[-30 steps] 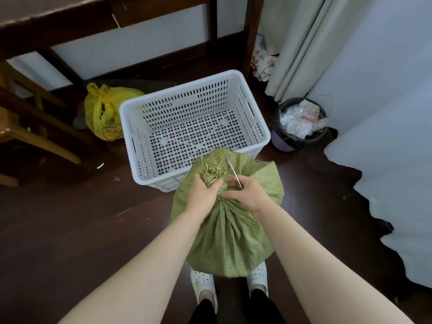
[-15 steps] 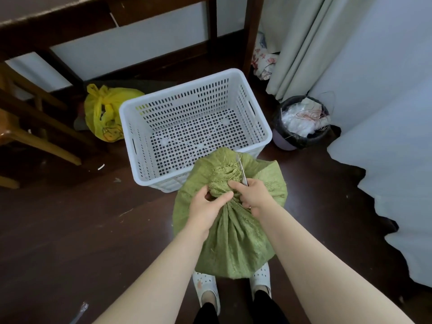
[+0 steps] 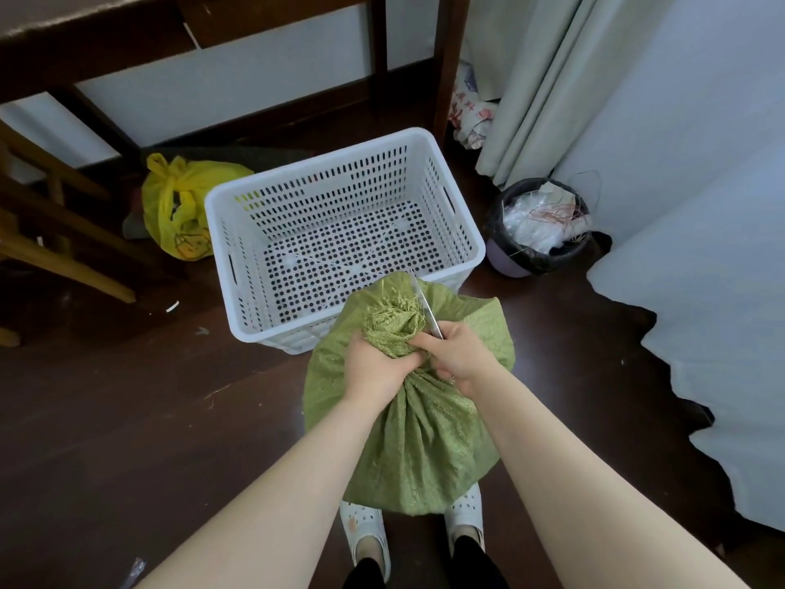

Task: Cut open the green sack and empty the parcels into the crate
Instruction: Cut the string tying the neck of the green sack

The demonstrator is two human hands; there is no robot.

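Between the person's feet, on the dark wooden floor (image 3: 127, 418), the green sack (image 3: 424, 440) stands upright and bulging. Its woven cloth is drawn into radiating pleats that meet at a tight neck, above which a tuft of frayed pale-green threads spreads out. The contents are hidden by the cloth.

The left hand (image 3: 374, 367) grips the neck from the left, fingers curled round the gathered cloth. The right hand (image 3: 458, 359) is closed round the handle of a metal blade (image 3: 424, 308), with its fingertips against the neck. The blade rises past the frayed tuft on its right side; whether it belongs to scissors or a knife cannot be told.

Just beyond the sack sits the white crate (image 3: 331, 193), with slotted walls and a perforated bottom. The sack's top overlaps the crate's near rim in this view; contact cannot be judged.

To the crate's left, a knotted yellow bag (image 3: 182, 210) lies near the legs of a wooden chair (image 3: 55, 231). Behind it rises a dark table leg (image 3: 446, 57). To the right, a small waste bin (image 3: 507, 263) lined with black plastic holds crumpled wrapping, below a pale curtain (image 3: 539, 78). A white sheet (image 3: 701, 312) covers the floor at the far right. White shoes (image 3: 365, 525) show beneath the sack.
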